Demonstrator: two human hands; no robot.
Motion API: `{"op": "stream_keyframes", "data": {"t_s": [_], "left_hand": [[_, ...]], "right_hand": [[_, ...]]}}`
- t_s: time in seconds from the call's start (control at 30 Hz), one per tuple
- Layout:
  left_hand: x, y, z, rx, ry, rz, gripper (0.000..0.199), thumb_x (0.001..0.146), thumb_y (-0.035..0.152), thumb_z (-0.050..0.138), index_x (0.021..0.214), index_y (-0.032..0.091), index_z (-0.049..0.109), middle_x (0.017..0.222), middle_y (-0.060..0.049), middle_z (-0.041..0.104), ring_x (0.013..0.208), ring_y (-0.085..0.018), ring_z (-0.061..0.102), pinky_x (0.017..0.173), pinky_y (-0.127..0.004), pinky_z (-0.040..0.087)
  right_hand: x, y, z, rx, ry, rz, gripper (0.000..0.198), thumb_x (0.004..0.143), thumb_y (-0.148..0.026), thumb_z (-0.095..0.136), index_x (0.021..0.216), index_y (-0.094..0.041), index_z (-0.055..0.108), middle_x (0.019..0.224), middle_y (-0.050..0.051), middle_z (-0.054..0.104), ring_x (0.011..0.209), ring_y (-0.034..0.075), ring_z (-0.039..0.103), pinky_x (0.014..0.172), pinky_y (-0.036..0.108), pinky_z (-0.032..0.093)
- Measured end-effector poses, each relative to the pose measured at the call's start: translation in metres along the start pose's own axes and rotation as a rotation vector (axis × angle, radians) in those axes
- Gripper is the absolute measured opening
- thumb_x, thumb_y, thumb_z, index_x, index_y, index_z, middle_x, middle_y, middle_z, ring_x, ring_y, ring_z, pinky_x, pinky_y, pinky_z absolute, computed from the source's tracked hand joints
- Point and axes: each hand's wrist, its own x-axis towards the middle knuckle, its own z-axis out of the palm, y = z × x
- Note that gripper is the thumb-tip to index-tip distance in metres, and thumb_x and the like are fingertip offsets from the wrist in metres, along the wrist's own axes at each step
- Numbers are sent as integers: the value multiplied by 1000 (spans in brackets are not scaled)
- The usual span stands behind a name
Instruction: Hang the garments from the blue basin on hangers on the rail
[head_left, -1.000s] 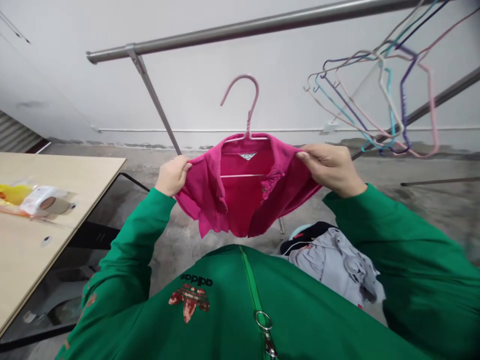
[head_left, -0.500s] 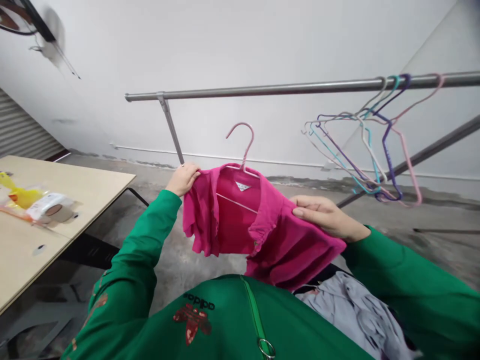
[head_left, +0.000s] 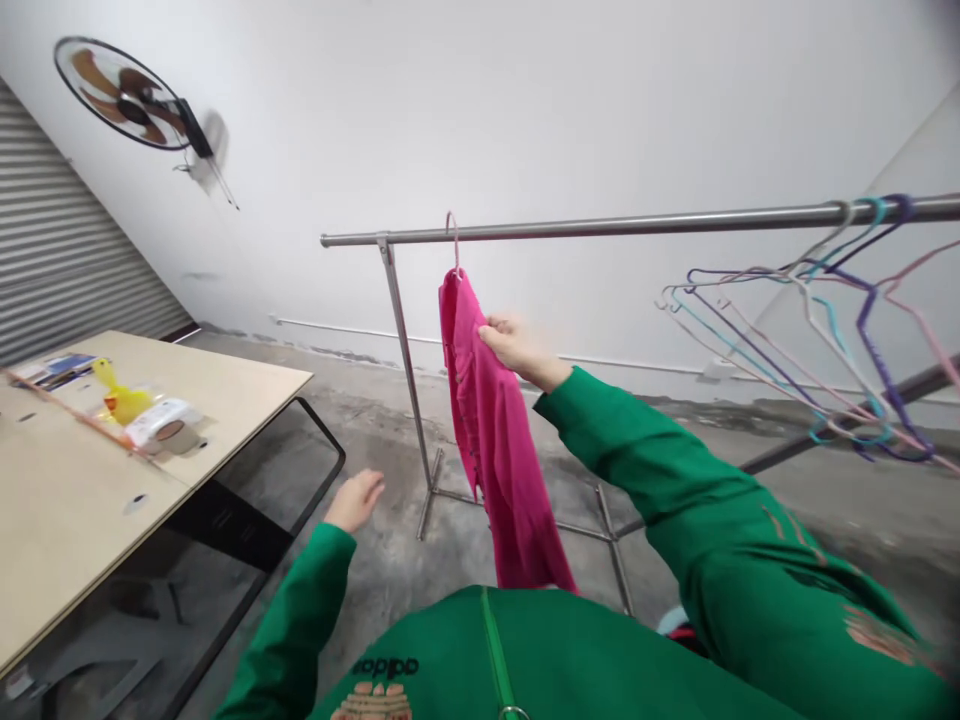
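A bright pink collared shirt (head_left: pixel 510 470) hangs edge-on toward me from a pink clothes hanger (head_left: pixel 453 235), whose hook is at the metal rail (head_left: pixel 585 229) near its left end. My right hand (head_left: pixel 521 350) is closed on the shirt's near shoulder, thumb and fingers pinching the cloth. Lower and to the left, my left hand (head_left: pixel 357 500) is free of the shirt, holding nothing, its fingers loosely stretched out and slightly blurred. Most of the hanger is hidden inside the shirt.
Several wire hangers (head_left: pixel 847 330) hang at the rail's right. A wooden-topped table (head_left: pixel 67 480) stands left, bearing a yellow object (head_left: pixel 126 402) and a tape roll (head_left: pixel 176 436). A fan (head_left: pixel 127 95) is mounted on the wall. Below stand the rack's legs (head_left: pixel 429 490).
The shirt on its hanger has gone from between both hands up to the rail and turned edge-on. My left hand has let go and dropped left; my right hand still grips the shoulder.
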Motion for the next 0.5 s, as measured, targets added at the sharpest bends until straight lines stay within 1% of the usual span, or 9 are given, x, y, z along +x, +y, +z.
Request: {"op": "stream_keyframes", "data": {"t_s": [0.1, 0.17, 0.3, 0.4, 0.5], "left_hand": [[-48, -15, 23, -74, -48, -114, 30, 91, 29, 42, 97, 19, 69, 98, -9, 73, 94, -20, 70, 86, -31, 56], [-73, -23, 35, -118, -62, -173, 31, 89, 30, 41, 93, 20, 70, 97, -9, 74, 94, -21, 70, 87, -32, 56], [-106, -36, 51, -200, -27, -221, 36, 88, 34, 39, 93, 21, 71, 98, -9, 75, 95, -22, 71, 89, -34, 56], [-118, -42, 55, -238, 5, -239, 39, 89, 36, 36, 94, 21, 72, 100, -9, 75, 97, -22, 71, 93, -34, 55], [-122, -44, 56, -237, 12, -264, 40, 89, 38, 36, 92, 21, 72, 100, -10, 75, 95, -23, 71, 89, -34, 57]], "right_hand": [[41, 4, 23, -378, 59, -14, 22, 86, -18, 39, 75, -13, 58, 66, 4, 62, 59, 13, 55, 59, 24, 41], [64, 7, 34, -539, 92, -18, 24, 87, -16, 39, 79, -10, 61, 76, 9, 65, 69, 15, 58, 65, 24, 42], [100, 14, 54, -626, 95, -4, 27, 88, -14, 39, 89, -5, 65, 95, 18, 68, 87, 21, 62, 77, 27, 42], [117, 22, 71, -668, 76, 17, 30, 89, -14, 39, 93, -4, 67, 102, 21, 68, 93, 23, 63, 80, 27, 42], [126, 30, 86, -682, 56, 37, 31, 89, -15, 40, 97, -3, 68, 106, 22, 68, 97, 24, 64, 79, 26, 42]]}}
